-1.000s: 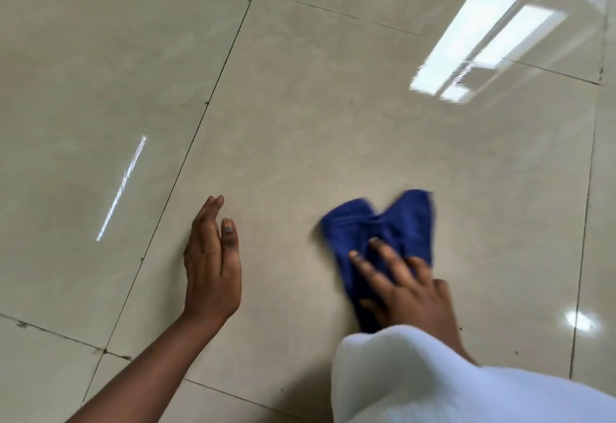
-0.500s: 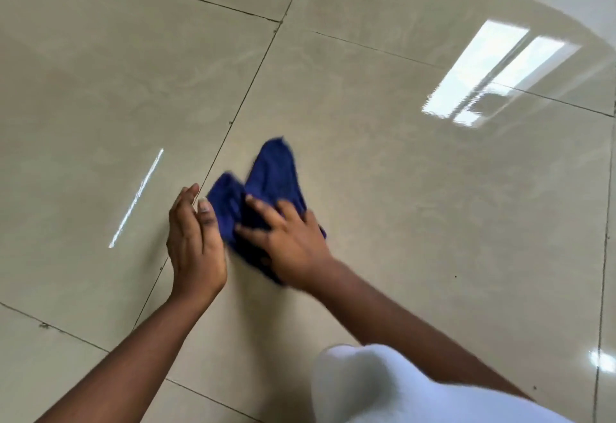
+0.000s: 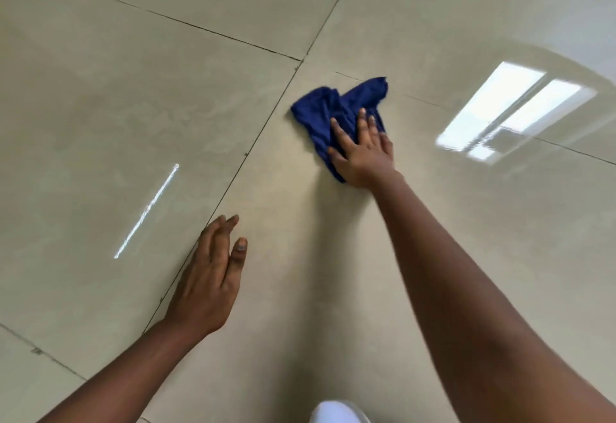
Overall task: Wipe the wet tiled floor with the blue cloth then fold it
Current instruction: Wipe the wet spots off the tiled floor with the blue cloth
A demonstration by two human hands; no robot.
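Wiping is underway: the right hand (image 3: 361, 152) is pressing flat, fingers spread, on the bunched cloth (image 3: 328, 112); the left hand (image 3: 213, 276) is bracing flat, empty, on the floor (image 3: 100, 106) near the cloth. Folding is likely following, calling for both hands.

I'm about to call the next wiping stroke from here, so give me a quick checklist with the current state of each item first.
1. Right hand flat on the blue cloth, fingers spread: ok.
2. Cloth in contact with the tiled floor: ok, it lies bunched on the tile.
3. Cloth spread for good coverage: not ok, it is crumpled with two lobes sticking out.
4. Left hand braced on the floor, apart from the cloth: ok.
5. Floor around the cloth free of obstacles: ok, only bare tile and grout lines show.
6. Remaining wet patches: cannot tell, the glossy glare hides them.
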